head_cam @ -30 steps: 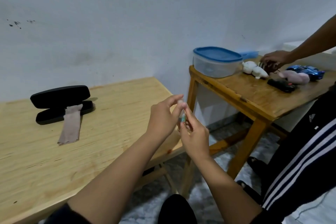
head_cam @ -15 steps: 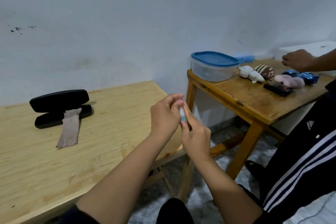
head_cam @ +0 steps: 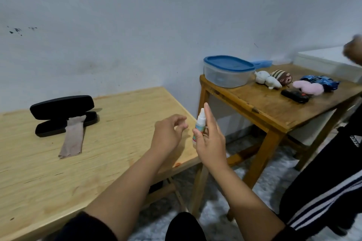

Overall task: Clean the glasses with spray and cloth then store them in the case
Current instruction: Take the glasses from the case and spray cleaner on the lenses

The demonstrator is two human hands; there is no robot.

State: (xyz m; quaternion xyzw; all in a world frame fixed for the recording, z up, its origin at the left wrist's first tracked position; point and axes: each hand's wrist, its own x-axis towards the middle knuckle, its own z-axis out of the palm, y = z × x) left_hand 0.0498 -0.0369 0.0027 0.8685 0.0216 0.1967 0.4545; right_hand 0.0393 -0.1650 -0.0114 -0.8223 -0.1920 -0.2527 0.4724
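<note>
Head view: right hand (head_cam: 210, 140) grips spray bottle (head_cam: 199, 124) upright, index finger extended alongside; left hand (head_cam: 168, 135) loosely curled, empty, just beside. Cloth (head_cam: 72, 139) and case (head_cam: 62, 113) well left; glasses unseen.

Both forearms are bare from wrist to near the elbow; the left hand (head_cam: 169, 133) and the right hand (head_cam: 210, 141) wear no gloves, rings or watch; dark, apparently black sleeves are pushed up at the bottom edge of the view, one on each arm; a dark rounded shape, likely a clothed knee, shows low between the arms.
</note>
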